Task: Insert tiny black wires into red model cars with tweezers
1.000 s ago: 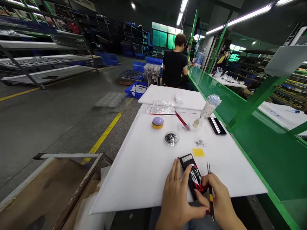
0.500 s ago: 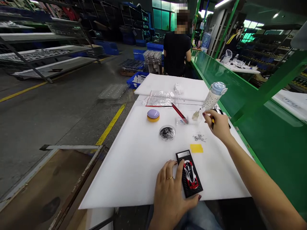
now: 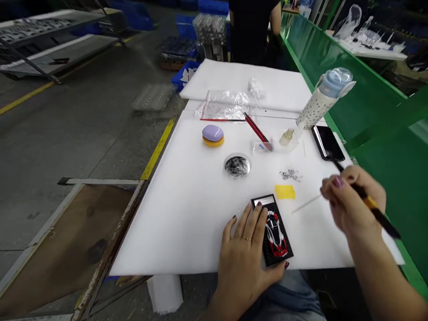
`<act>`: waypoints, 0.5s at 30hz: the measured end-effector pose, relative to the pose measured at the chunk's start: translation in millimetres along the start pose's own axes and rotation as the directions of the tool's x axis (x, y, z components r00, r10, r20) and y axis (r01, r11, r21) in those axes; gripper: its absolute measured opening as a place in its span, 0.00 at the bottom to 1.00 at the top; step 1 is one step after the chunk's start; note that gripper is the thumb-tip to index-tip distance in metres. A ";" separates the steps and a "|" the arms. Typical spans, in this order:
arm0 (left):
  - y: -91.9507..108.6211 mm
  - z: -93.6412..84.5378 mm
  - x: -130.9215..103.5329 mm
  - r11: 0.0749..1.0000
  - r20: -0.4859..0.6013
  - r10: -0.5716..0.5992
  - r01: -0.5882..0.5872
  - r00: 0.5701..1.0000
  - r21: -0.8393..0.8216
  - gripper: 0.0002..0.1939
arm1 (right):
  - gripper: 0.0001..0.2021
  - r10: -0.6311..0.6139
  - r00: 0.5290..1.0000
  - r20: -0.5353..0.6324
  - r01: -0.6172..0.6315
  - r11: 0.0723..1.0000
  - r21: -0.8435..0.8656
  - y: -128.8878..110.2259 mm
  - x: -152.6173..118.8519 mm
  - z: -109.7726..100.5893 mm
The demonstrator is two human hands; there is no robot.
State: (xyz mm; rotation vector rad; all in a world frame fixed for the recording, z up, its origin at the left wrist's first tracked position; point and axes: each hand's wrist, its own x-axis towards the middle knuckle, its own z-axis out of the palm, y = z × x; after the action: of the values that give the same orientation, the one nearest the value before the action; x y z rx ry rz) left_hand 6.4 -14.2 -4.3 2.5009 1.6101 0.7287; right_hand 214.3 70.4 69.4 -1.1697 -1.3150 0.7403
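A red, white and black model car (image 3: 277,235) lies on a black base (image 3: 267,256) near the table's front edge. My left hand (image 3: 245,249) rests over the base's left side, fingers at its upper part and thumb at its lower edge. My right hand (image 3: 356,200), to the right, is closed round a black and yellow tool (image 3: 370,203) and also pinches a thin pale stick (image 3: 307,203) that points left. A yellow sticky piece (image 3: 285,191) lies just above the base. Small dark bits (image 3: 290,174) are scattered above it, and a round clear dish (image 3: 237,165) holds black strands.
A purple and orange oval object (image 3: 213,135), red tweezers (image 3: 257,130) on a clear tray (image 3: 262,147), a small bottle (image 3: 286,137), a phone (image 3: 327,142) and a dotted flask (image 3: 323,98) stand farther back. Behind the table a person in black (image 3: 250,31) is partly visible.
My right hand has come down and nearer from beside the flask, and the pale stick now shows in its fingers. The view has tilted down. My left hand stays on the base.
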 end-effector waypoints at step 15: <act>-0.9 1.5 -0.9 1.000 0.021 0.009 -0.009 1.000 0.004 0.45 | 0.21 0.392 0.918 -0.062 -0.360 0.888 0.286 37.5 -73.0 21.6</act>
State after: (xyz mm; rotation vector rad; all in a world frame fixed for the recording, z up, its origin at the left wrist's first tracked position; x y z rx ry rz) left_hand 6.1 -14.3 -6.3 2.5120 1.5962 0.6991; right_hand 188.6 18.7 7.2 -1.2386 -0.8604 1.0791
